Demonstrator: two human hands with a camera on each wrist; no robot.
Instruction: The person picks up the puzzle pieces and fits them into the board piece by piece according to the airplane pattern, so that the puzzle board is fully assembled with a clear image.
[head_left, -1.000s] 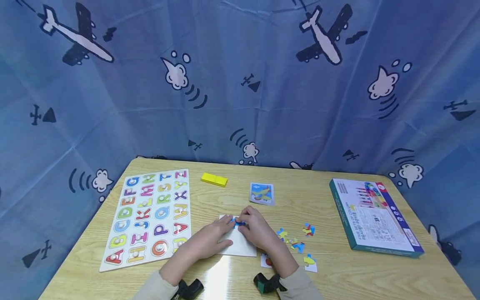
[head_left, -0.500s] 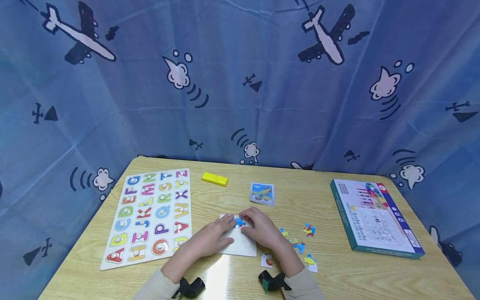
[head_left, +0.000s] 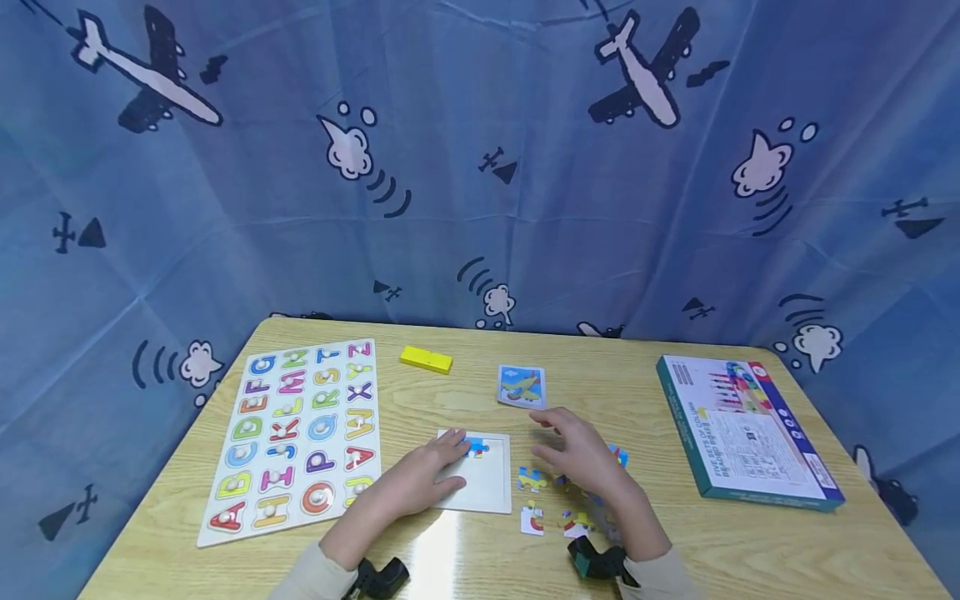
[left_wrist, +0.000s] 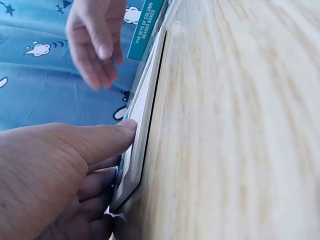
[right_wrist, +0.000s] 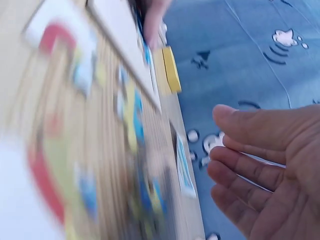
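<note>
My left hand (head_left: 422, 478) rests on the left side of a shallow white puzzle tray (head_left: 487, 490), thumb and fingertips spread on it. At the tray's top edge, beside those fingertips, lie joined blue jigsaw pieces (head_left: 477, 447). In the left wrist view the thumb (left_wrist: 112, 140) touches the tray's border. Right of the tray, my right hand (head_left: 581, 457) hovers with loosely bent fingers and holds nothing. Below and around it lie several loose jigsaw pieces (head_left: 532, 480), partly hidden by the hand and forearm. The right wrist view shows empty fingers (right_wrist: 240, 162) above blurred pieces.
A card with a yellow airplane (head_left: 521, 386) lies behind the tray. A white alphabet board (head_left: 292, 442) fills the left of the table (head_left: 720, 550). A yellow block (head_left: 426, 359) sits toward the back; a green-edged bead box (head_left: 750, 433) lies far right. A blue curtain (head_left: 420, 167) hangs behind.
My right hand has let go of the blue pieces at the tray's top and moved right, over the loose pieces. My left hand has stayed on the tray.
</note>
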